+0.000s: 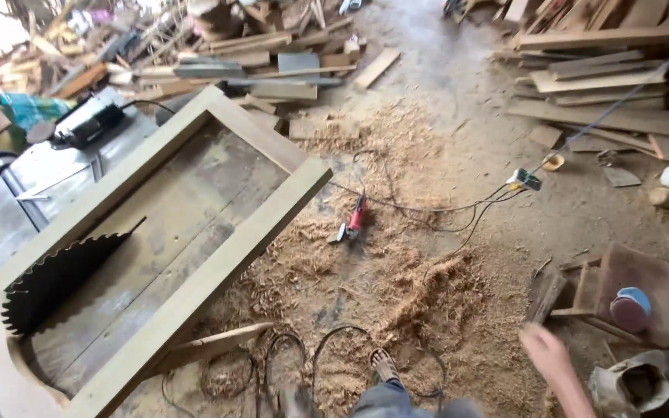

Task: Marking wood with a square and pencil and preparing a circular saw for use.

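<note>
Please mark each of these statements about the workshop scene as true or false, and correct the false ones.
1. A wooden frame lies over the table with the saw blade. True.
2. The right hand grips the red power tool. False: the tool lies alone on the sawdust; the hand is empty and blurred.
3. The floor is swept clean. False: wood shavings cover much of it.
4. Planks are piled at the upper right. True.
5. The left hand holds the frame. False: no left hand is visible.
</note>
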